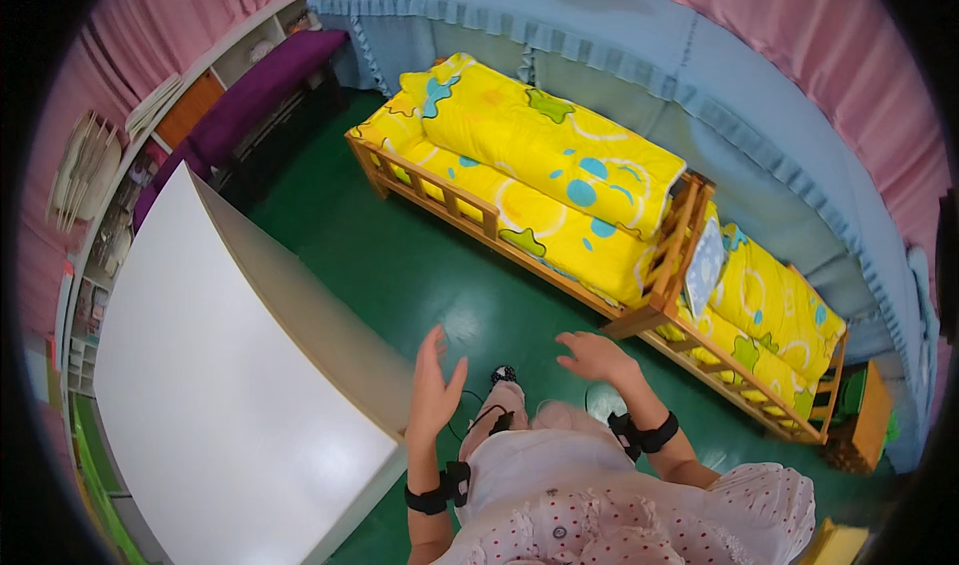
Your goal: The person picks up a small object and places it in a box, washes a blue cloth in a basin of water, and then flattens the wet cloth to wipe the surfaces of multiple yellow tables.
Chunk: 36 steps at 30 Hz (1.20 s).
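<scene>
Both hands hang in the air above the green floor [420,265], holding nothing. The left hand [436,390] stands edge-up, fingers straight and slightly apart, thumb out, just beside the corner of the white table [220,365] without touching it. The right hand [597,355] is palm down, fingers loosely spread and curled a little, reaching toward the near bed [519,180]; its fingertips are near the bed's wooden corner post [639,317] but apart from it. Each wrist wears a black strap [644,433].

The near bed has a wooden frame and a yellow quilt [549,140] folded on a yellow sheet. A second bed [769,335] with the same bedding stands end to end with it, at the right. Behind both runs a blue drape [639,55], with pink curtains [799,35] above. At the far left are a purple bench [260,90] and shelves [100,225].
</scene>
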Motion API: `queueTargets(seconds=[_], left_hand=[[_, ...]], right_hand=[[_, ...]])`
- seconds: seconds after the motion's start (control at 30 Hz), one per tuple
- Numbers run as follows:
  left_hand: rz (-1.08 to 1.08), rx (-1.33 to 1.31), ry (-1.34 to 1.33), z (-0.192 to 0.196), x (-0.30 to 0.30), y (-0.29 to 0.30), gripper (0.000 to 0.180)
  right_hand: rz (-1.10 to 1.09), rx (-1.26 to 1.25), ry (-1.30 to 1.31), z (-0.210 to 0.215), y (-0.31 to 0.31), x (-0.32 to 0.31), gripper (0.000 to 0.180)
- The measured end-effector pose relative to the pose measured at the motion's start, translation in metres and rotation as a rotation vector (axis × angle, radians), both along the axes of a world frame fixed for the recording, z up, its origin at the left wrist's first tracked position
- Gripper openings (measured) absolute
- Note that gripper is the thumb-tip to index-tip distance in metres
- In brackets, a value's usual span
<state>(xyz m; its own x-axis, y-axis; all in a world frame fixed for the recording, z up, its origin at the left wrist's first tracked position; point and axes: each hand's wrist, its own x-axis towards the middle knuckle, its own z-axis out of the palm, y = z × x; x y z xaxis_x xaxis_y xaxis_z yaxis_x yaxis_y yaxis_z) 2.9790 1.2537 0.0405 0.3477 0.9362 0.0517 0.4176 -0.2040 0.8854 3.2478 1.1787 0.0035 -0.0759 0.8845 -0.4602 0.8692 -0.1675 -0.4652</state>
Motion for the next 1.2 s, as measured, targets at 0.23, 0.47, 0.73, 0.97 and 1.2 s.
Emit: queueTargets(seconds=[0.23, 0.47, 0.73, 0.97, 1.2], left_hand=[[0.1, -0.029, -0.056, -0.028, 0.032, 0.176, 0.05], [0.432, -0.297, -0.211, -0.083, 0.059, 0.33, 0.044], [0.297, -0.185, 0.038, -0.103, 0.101, 0.525, 0.037], [0.072, -0.35, 0.067, -0.174, 0.09, 0.649, 0.032], [0.309, -0.661, 0.24, -0.187, 0.014, 0.743, 0.027]], right_hand=[[-0.169, -0.053, 0.121, -0.032, 0.144, 0.077, 0.044], [-0.102, -0.252, -0.049, -0.087, 0.366, 0.142, 0.045], [-0.056, 0.065, -0.216, -0.173, 0.668, 0.109, 0.031], [0.047, -0.059, -0.381, -0.281, 0.824, 0.067, 0.025], [0.321, 0.335, -0.607, -0.369, 1.015, 0.062, 0.046]])
